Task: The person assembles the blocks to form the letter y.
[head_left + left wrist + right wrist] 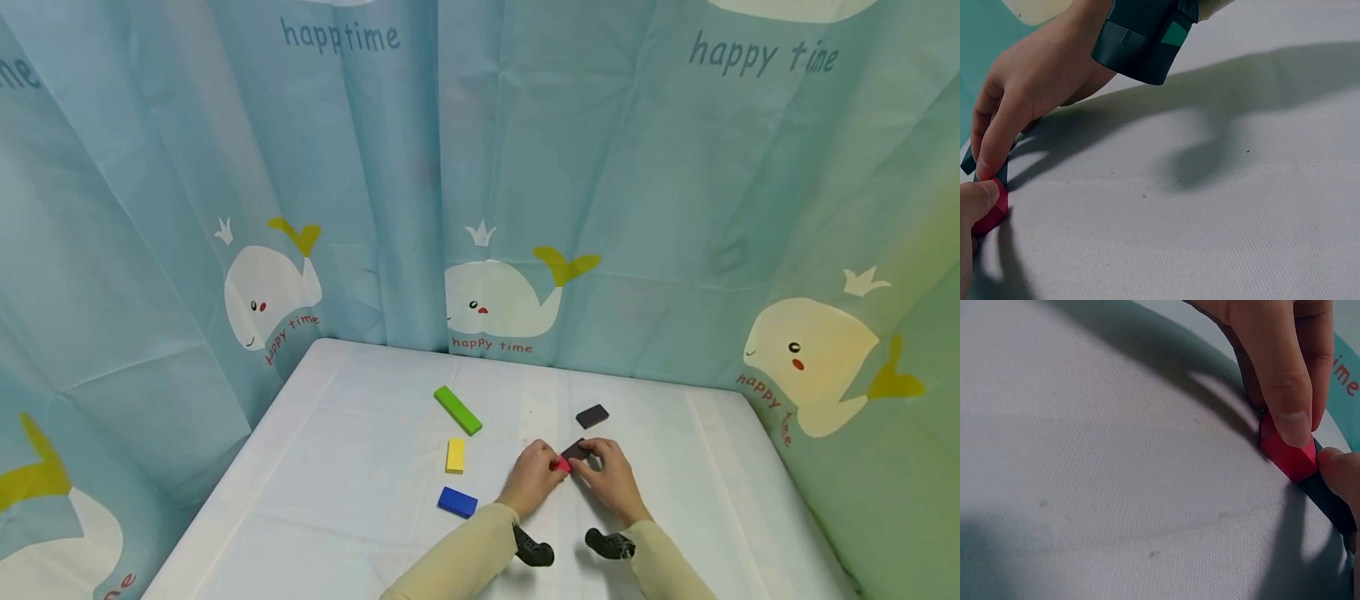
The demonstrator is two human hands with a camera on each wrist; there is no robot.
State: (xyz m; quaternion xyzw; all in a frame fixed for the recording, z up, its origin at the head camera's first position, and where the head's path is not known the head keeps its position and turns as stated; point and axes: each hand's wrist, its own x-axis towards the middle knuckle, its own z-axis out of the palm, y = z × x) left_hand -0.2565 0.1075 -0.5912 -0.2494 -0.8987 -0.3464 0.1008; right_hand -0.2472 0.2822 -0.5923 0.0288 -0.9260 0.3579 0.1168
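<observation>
My left hand [531, 478] pinches a pinkish-red block [563, 465] between thumb and fingers; its thumb lies across the block in the right wrist view. My right hand [612, 481] grips a black block [576, 451] by its sides. The two blocks meet end to end on the white table in the right wrist view, the red block [1288, 450] up against the black block [1329, 501]. Fingers cover parts of both. Just beyond the right hand lies a second black block [592, 416], flat and untouched.
Left of the hands lie a long green piece [458, 410] with a seam across it, a yellow block [455, 456] and a blue block [457, 502]. The white table [360, 467] ends at a blue whale-print curtain [510, 167] behind and at the sides.
</observation>
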